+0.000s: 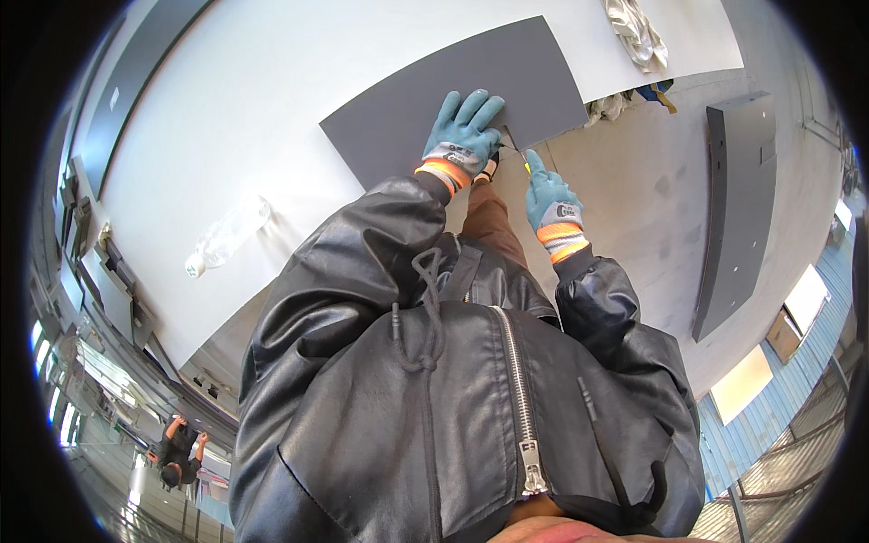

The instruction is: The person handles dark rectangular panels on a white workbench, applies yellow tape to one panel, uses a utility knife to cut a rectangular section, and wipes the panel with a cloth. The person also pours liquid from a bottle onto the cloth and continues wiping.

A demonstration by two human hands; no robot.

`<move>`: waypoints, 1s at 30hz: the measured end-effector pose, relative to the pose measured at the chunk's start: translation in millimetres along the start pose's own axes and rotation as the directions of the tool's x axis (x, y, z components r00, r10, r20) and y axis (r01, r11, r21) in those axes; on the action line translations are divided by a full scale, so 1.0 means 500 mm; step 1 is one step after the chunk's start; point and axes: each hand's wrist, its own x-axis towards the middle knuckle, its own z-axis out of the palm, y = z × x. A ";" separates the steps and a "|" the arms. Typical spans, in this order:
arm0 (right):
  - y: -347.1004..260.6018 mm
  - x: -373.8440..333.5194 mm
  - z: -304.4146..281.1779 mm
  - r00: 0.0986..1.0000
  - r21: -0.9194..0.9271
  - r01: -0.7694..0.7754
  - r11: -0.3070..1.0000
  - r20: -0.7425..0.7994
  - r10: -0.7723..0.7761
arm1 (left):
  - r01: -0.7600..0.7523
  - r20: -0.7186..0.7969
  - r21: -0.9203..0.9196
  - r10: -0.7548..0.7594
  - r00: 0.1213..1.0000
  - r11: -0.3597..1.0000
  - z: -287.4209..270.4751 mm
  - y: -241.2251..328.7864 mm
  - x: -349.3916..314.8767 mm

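- Black jacket point(380, 407): nearest the camera, below both hands.
- Left hand point(462, 136): open, fingers spread, laid on the grey panel point(534, 63).
- Right hand point(552, 195): closed around a slim tool point(528, 167) with a yellow part; tip directed toward the panel's near edge, beside the left thumb. Tool type cannot be confirmed.
- Step in hand: apparently tool work at that edge.
- Next move: likely calls for a steady left palm, thumb clear of the tip.
- Panel: beneath and beyond the left hand; flat, dark, plain-faced.
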 end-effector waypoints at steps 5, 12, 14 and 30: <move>-0.008 -0.011 0.010 0.999 0.000 -0.045 0.999 -0.013 0.045 | 0.007 -0.004 -0.005 -0.007 1.000 1.000 0.001 0.001 0.002; 0.003 -0.004 0.042 0.998 0.026 -0.003 1.000 -0.069 0.005 | 0.013 0.028 0.008 -0.014 1.000 1.000 -0.007 0.006 0.007; 0.004 0.001 0.047 0.998 0.020 -0.004 1.000 -0.057 0.005 | 0.014 0.044 0.014 -0.015 0.999 1.000 -0.009 0.008 0.007; 0.027 0.001 0.082 0.995 0.058 0.026 0.998 -0.095 -0.021 | -0.004 0.032 0.011 0.004 0.999 1.000 -0.002 0.002 0.005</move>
